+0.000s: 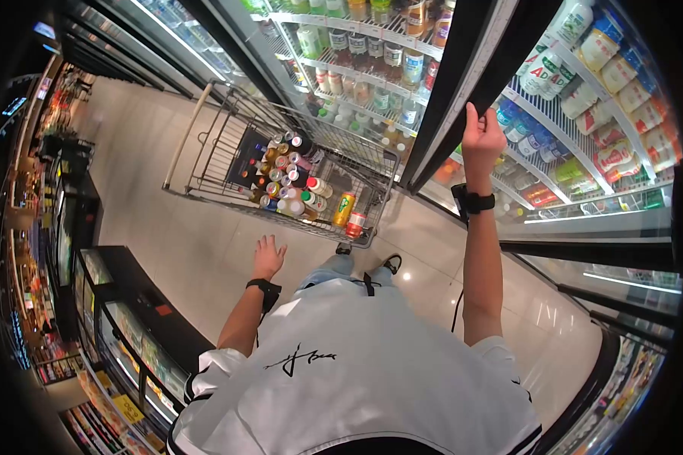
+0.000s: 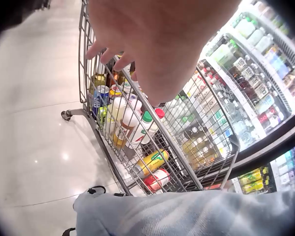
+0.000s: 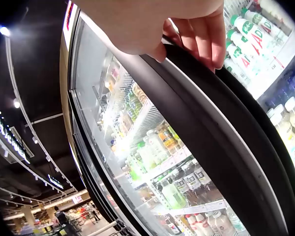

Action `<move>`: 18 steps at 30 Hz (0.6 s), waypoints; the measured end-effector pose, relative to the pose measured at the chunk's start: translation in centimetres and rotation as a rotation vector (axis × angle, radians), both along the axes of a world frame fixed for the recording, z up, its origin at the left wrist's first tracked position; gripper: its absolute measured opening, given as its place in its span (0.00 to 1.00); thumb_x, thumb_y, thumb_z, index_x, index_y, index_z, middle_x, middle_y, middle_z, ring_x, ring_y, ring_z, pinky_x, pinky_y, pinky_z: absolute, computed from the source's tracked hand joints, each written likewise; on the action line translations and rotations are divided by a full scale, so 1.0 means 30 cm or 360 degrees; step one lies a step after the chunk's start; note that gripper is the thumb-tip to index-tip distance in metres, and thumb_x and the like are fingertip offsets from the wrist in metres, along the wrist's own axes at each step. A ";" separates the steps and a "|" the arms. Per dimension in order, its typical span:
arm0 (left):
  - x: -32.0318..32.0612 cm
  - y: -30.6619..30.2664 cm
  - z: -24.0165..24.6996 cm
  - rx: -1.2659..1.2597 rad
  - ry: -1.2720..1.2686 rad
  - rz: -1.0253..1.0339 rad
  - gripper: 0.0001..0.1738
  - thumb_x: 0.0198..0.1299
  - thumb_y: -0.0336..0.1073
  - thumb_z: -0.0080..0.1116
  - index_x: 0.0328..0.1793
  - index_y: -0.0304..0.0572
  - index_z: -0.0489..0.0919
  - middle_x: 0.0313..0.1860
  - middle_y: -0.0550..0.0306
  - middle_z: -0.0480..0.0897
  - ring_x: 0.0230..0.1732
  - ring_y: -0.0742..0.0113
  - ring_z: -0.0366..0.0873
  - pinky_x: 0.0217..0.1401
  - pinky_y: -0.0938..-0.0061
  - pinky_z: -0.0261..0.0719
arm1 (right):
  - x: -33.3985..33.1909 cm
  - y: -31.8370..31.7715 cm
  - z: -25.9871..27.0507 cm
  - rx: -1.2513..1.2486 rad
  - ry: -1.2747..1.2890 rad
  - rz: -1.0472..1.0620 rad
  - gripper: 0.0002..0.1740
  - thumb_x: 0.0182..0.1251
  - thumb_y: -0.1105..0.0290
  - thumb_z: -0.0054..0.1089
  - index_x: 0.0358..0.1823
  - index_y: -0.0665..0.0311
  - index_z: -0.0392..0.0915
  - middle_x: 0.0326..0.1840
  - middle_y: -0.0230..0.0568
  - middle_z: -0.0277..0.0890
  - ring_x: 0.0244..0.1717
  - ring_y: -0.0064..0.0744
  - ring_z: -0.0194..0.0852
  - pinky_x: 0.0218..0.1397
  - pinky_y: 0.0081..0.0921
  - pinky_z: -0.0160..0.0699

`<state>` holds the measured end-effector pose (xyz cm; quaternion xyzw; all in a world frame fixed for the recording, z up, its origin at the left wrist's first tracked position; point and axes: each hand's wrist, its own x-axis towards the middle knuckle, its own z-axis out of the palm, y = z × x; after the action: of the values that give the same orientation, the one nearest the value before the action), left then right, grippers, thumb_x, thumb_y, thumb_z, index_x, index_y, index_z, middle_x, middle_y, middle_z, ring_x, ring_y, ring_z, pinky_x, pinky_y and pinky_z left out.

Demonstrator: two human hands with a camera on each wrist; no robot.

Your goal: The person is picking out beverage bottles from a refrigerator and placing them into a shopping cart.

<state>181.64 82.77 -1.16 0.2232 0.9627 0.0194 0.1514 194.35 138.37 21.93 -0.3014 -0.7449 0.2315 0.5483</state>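
My right hand (image 1: 483, 142) grips the edge of a glass fridge door (image 3: 201, 113), fingers curled round its black frame and thumb on the other face. White bottles with green caps and red lettering (image 3: 250, 42) stand on a shelf just beyond those fingers. My left hand (image 1: 267, 259) hangs with fingers spread, holding nothing, near the side of a metal shopping cart (image 1: 205, 163). In the cart are several bottles and cans, among them a yellow can (image 1: 344, 208) and a red-and-white container (image 1: 355, 224) lying near its front end.
Lit drink shelves (image 1: 372, 42) rise behind the cart. More shelves with packs and bottles (image 1: 607, 98) stand to the right of the door. A low black display case (image 1: 140, 326) runs along the left. Tiled floor (image 1: 140, 152) lies between.
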 end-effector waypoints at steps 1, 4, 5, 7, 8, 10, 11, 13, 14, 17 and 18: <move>0.003 -0.011 -0.004 -0.0001 0.0014 0.0026 0.34 0.64 0.54 0.56 0.68 0.40 0.69 0.69 0.35 0.67 0.69 0.34 0.63 0.65 0.44 0.69 | -0.001 0.002 -0.006 0.0033 0.0016 0.0018 0.19 0.65 0.68 0.67 0.23 0.67 0.66 0.11 0.36 0.57 0.12 0.25 0.52 0.18 0.23 0.53; -0.006 -0.045 -0.036 -0.0005 0.0074 0.0058 0.33 0.64 0.53 0.57 0.67 0.38 0.69 0.67 0.35 0.69 0.66 0.35 0.66 0.65 0.45 0.70 | -0.001 -0.008 0.000 -0.0112 0.0080 0.0089 0.20 0.66 0.68 0.67 0.24 0.67 0.65 0.12 0.33 0.55 0.14 0.20 0.50 0.19 0.21 0.51; -0.009 -0.041 -0.041 -0.0002 0.0057 0.0070 0.33 0.64 0.53 0.57 0.67 0.38 0.69 0.67 0.35 0.69 0.66 0.35 0.66 0.65 0.45 0.70 | -0.004 -0.001 -0.012 -0.0162 0.0056 0.0049 0.21 0.67 0.62 0.66 0.24 0.67 0.67 0.11 0.36 0.59 0.12 0.27 0.56 0.19 0.26 0.55; -0.023 -0.031 -0.027 0.0136 0.0040 0.0093 0.31 0.64 0.51 0.57 0.65 0.36 0.70 0.62 0.35 0.73 0.63 0.37 0.69 0.63 0.47 0.70 | -0.006 -0.002 -0.004 -0.0220 -0.0016 -0.0006 0.22 0.66 0.60 0.67 0.24 0.67 0.67 0.12 0.35 0.59 0.13 0.25 0.55 0.20 0.25 0.55; -0.035 -0.018 -0.018 0.0137 0.0015 0.0098 0.31 0.64 0.51 0.57 0.65 0.36 0.70 0.62 0.35 0.73 0.63 0.37 0.69 0.63 0.47 0.70 | -0.008 -0.005 0.001 -0.0278 -0.0063 -0.0077 0.23 0.65 0.58 0.68 0.24 0.67 0.67 0.12 0.33 0.59 0.14 0.23 0.55 0.21 0.24 0.56; -0.072 0.036 -0.005 0.0462 -0.0035 0.0072 0.29 0.64 0.48 0.59 0.63 0.34 0.71 0.57 0.34 0.76 0.60 0.35 0.71 0.61 0.48 0.71 | -0.003 -0.001 -0.003 -0.0306 -0.0043 -0.0061 0.25 0.63 0.56 0.70 0.23 0.66 0.66 0.12 0.29 0.55 0.17 0.21 0.50 0.23 0.25 0.53; -0.107 0.066 -0.007 0.0465 -0.0060 0.0063 0.29 0.64 0.48 0.59 0.63 0.34 0.71 0.57 0.34 0.76 0.60 0.35 0.71 0.61 0.48 0.71 | -0.004 0.001 -0.008 -0.0391 -0.0004 -0.0029 0.25 0.63 0.57 0.70 0.23 0.65 0.65 0.13 0.29 0.55 0.19 0.20 0.49 0.24 0.25 0.53; -0.198 0.119 -0.021 0.0666 -0.0127 -0.0029 0.26 0.63 0.46 0.60 0.59 0.32 0.72 0.53 0.31 0.77 0.57 0.33 0.73 0.59 0.48 0.72 | 0.007 -0.007 -0.042 -0.0518 0.0060 -0.0030 0.22 0.62 0.60 0.71 0.24 0.65 0.68 0.17 0.27 0.57 0.22 0.18 0.50 0.26 0.22 0.53; -0.258 0.150 -0.031 0.0691 -0.0150 -0.0042 0.26 0.63 0.46 0.60 0.59 0.32 0.72 0.53 0.31 0.77 0.57 0.33 0.73 0.59 0.48 0.72 | 0.011 -0.017 -0.052 -0.0543 0.0091 -0.0054 0.18 0.62 0.63 0.72 0.27 0.65 0.72 0.19 0.25 0.59 0.24 0.16 0.51 0.28 0.20 0.53; -0.409 0.253 -0.085 0.0970 -0.0166 -0.0045 0.22 0.64 0.43 0.58 0.54 0.30 0.73 0.53 0.28 0.76 0.54 0.31 0.75 0.57 0.47 0.72 | 0.053 -0.191 -0.015 -0.0688 0.0166 -0.0086 0.15 0.65 0.69 0.69 0.49 0.70 0.81 0.32 0.21 0.74 0.29 0.12 0.59 0.33 0.14 0.60; -0.474 0.280 -0.158 0.0926 -0.0209 -0.0049 0.24 0.63 0.42 0.59 0.56 0.30 0.71 0.54 0.28 0.76 0.55 0.30 0.74 0.57 0.47 0.73 | 0.066 -0.254 -0.009 -0.0676 0.0283 -0.0107 0.14 0.64 0.68 0.69 0.47 0.68 0.82 0.34 0.23 0.76 0.32 0.12 0.65 0.34 0.14 0.64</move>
<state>167.43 91.18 -5.90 0.2700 0.9014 0.3066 0.1432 196.35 130.75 21.66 -0.4131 -0.6177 0.3905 0.5434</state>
